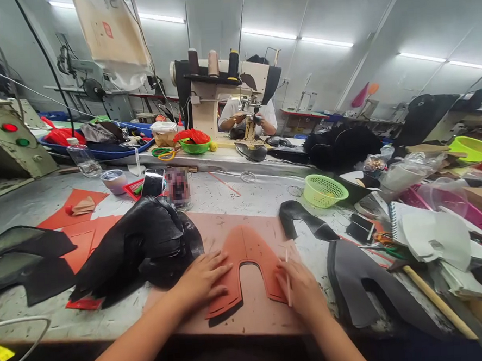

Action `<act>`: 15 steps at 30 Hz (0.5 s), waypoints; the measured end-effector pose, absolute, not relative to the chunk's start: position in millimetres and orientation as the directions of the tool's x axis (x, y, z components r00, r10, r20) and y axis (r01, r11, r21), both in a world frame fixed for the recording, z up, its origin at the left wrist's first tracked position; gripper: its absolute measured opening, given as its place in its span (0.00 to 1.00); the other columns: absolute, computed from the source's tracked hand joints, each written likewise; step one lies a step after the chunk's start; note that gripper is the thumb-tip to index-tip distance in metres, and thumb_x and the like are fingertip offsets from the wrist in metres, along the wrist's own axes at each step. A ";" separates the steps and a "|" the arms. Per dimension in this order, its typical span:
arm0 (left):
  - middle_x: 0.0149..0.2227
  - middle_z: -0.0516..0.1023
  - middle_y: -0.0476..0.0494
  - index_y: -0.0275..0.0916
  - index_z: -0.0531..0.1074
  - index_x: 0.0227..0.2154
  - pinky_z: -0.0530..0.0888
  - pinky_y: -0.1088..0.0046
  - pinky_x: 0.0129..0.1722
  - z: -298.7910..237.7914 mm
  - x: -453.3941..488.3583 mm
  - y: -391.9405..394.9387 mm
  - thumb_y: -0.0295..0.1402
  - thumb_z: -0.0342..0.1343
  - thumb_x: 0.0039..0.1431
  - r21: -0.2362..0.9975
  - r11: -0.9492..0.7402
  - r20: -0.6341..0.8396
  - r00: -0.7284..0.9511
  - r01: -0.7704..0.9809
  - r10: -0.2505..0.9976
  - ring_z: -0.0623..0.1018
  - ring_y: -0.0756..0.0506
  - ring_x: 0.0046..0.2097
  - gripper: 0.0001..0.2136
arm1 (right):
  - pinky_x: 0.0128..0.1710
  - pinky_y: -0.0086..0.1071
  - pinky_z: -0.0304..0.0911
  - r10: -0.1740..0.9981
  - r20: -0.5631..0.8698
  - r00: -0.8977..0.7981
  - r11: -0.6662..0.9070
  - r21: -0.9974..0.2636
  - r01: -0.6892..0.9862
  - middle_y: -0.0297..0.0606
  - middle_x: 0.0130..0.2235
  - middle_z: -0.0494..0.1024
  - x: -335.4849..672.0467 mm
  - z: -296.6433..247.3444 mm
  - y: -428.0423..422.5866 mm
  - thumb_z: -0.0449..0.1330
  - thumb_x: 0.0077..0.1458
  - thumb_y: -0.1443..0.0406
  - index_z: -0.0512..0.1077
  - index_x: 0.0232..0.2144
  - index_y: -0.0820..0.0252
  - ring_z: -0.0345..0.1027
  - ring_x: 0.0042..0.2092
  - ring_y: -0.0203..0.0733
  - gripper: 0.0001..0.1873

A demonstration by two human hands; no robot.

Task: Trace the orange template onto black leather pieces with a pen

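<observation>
An orange U-shaped shoe-upper template (245, 245) lies flat on a pinkish board (268, 222), with a dark piece showing under its lower left edge. Resting on the template's left leg is my left hand (202, 278), its fingers spread. My right hand (300, 286) is at the right leg, closed around a slim white marking pen (288, 275) held upright; the tip is hard to make out. A stack of black leather pieces (146, 240) sits beside my left hand. To the right of my right hand lie grey-black U-shaped uppers (365, 282).
A black cut piece (300, 217) and a green basket (325, 190) are at the back right. A wooden-handled tool (440, 302) and papers lie far right. A cup (114, 181) and phone (154, 181) stand back left. Across the bench, a person works at a sewing machine (222, 72).
</observation>
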State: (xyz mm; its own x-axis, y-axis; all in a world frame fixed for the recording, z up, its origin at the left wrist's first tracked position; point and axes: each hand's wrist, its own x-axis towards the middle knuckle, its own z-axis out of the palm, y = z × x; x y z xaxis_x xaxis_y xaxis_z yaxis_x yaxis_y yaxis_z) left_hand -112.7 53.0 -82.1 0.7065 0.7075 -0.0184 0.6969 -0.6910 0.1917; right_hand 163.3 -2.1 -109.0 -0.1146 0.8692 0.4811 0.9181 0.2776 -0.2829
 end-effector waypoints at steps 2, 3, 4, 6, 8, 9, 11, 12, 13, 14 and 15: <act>0.60 0.60 0.40 0.46 0.63 0.55 0.60 0.55 0.57 -82.6 -111.8 53.7 0.44 0.54 0.56 0.211 -0.701 -0.014 0.719 0.682 0.695 0.61 0.37 0.60 0.24 | 0.40 0.41 0.65 0.886 0.455 -0.087 0.276 -0.369 0.887 0.43 0.40 0.75 171.3 -111.7 -23.1 0.50 0.58 0.63 0.70 0.37 0.57 0.69 0.41 0.47 0.10; 0.60 0.60 0.40 0.46 0.63 0.55 0.60 0.55 0.58 -82.4 -111.1 54.1 0.44 0.53 0.56 0.217 -0.705 -0.012 0.724 0.676 0.690 0.60 0.37 0.60 0.24 | 0.41 0.42 0.65 0.894 0.443 -0.066 0.264 -0.403 0.877 0.43 0.40 0.76 174.6 -111.8 -32.9 0.50 0.58 0.62 0.70 0.36 0.57 0.69 0.42 0.47 0.10; 0.60 0.59 0.40 0.47 0.63 0.55 0.59 0.54 0.58 -82.2 -110.5 54.5 0.44 0.53 0.56 0.222 -0.709 -0.009 0.729 0.669 0.685 0.60 0.37 0.61 0.24 | 0.41 0.42 0.65 0.900 0.434 -0.040 0.246 -0.429 0.869 0.44 0.40 0.76 177.4 -111.2 -41.7 0.50 0.58 0.61 0.70 0.36 0.57 0.70 0.42 0.47 0.11; 0.61 0.59 0.39 0.48 0.64 0.54 0.59 0.53 0.58 -82.2 -109.6 55.0 0.45 0.53 0.56 0.224 -0.719 0.002 0.737 0.658 0.676 0.60 0.36 0.61 0.23 | 0.41 0.42 0.66 0.904 0.428 0.004 0.215 -0.463 0.860 0.44 0.40 0.76 181.5 -108.6 -54.8 0.50 0.59 0.59 0.71 0.36 0.57 0.70 0.42 0.47 0.12; 0.61 0.59 0.39 0.48 0.65 0.54 0.59 0.54 0.58 -83.2 -109.2 54.8 0.46 0.52 0.56 0.221 -0.724 0.017 0.740 0.653 0.672 0.60 0.37 0.60 0.22 | 0.40 0.42 0.66 0.899 0.437 0.033 0.200 -0.475 0.857 0.44 0.40 0.76 183.9 -105.2 -62.2 0.50 0.59 0.59 0.71 0.36 0.57 0.70 0.41 0.47 0.13; 0.60 0.60 0.39 0.48 0.65 0.54 0.59 0.54 0.58 -84.0 -108.9 54.3 0.46 0.52 0.57 0.220 -0.726 0.024 0.741 0.651 0.672 0.61 0.37 0.60 0.22 | 0.40 0.42 0.66 0.895 0.445 0.041 0.198 -0.477 0.856 0.44 0.40 0.76 184.6 -103.6 -64.1 0.50 0.59 0.58 0.71 0.37 0.58 0.70 0.41 0.47 0.12; 0.60 0.61 0.39 0.49 0.66 0.53 0.60 0.55 0.57 -85.9 -107.9 53.0 0.47 0.52 0.56 0.217 -0.726 0.037 0.738 0.652 0.674 0.61 0.37 0.60 0.22 | 0.41 0.41 0.66 0.888 0.458 0.049 0.201 -0.481 0.854 0.44 0.41 0.76 185.3 -100.4 -65.4 0.51 0.59 0.59 0.71 0.37 0.58 0.70 0.41 0.47 0.12; 0.59 0.62 0.40 0.49 0.66 0.53 0.60 0.55 0.57 -87.0 -107.2 52.2 0.47 0.52 0.56 0.215 -0.724 0.043 0.734 0.656 0.678 0.62 0.37 0.60 0.22 | 0.41 0.41 0.66 0.885 0.462 0.051 0.204 -0.483 0.852 0.44 0.41 0.76 185.3 -98.8 -65.2 0.51 0.59 0.60 0.71 0.37 0.58 0.70 0.42 0.46 0.11; 0.59 0.62 0.40 0.49 0.66 0.53 0.60 0.55 0.57 -88.1 -106.5 51.5 0.48 0.52 0.55 0.213 -0.720 0.049 0.729 0.660 0.683 0.62 0.37 0.59 0.22 | 0.41 0.41 0.66 0.883 0.466 0.051 0.207 -0.485 0.850 0.44 0.42 0.76 185.1 -97.1 -64.7 0.51 0.58 0.60 0.71 0.37 0.57 0.70 0.42 0.46 0.11; 0.59 0.62 0.40 0.50 0.66 0.53 0.60 0.55 0.57 -89.1 -105.8 50.9 0.48 0.52 0.55 0.209 -0.717 0.055 0.724 0.664 0.687 0.62 0.37 0.59 0.23 | 0.41 0.41 0.66 0.881 0.470 0.050 0.211 -0.487 0.848 0.44 0.42 0.76 184.8 -95.4 -63.9 0.52 0.58 0.61 0.71 0.37 0.57 0.70 0.42 0.46 0.10; 0.59 0.62 0.40 0.50 0.66 0.53 0.60 0.55 0.57 -90.0 -105.2 50.4 0.48 0.52 0.55 0.206 -0.716 0.060 0.722 0.667 0.689 0.62 0.37 0.59 0.23 | 0.41 0.41 0.66 0.880 0.473 0.047 0.217 -0.487 0.846 0.44 0.42 0.76 184.3 -93.6 -63.1 0.52 0.58 0.61 0.71 0.37 0.57 0.70 0.42 0.46 0.10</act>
State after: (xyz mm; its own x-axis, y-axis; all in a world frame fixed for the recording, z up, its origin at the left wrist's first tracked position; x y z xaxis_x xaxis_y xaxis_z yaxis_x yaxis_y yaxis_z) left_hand -105.2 50.4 -90.0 0.7219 0.6895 0.0595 0.6670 -0.7161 0.2057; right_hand 184.3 -63.1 -93.6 0.0466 0.8799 0.4729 0.8458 0.2171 -0.4873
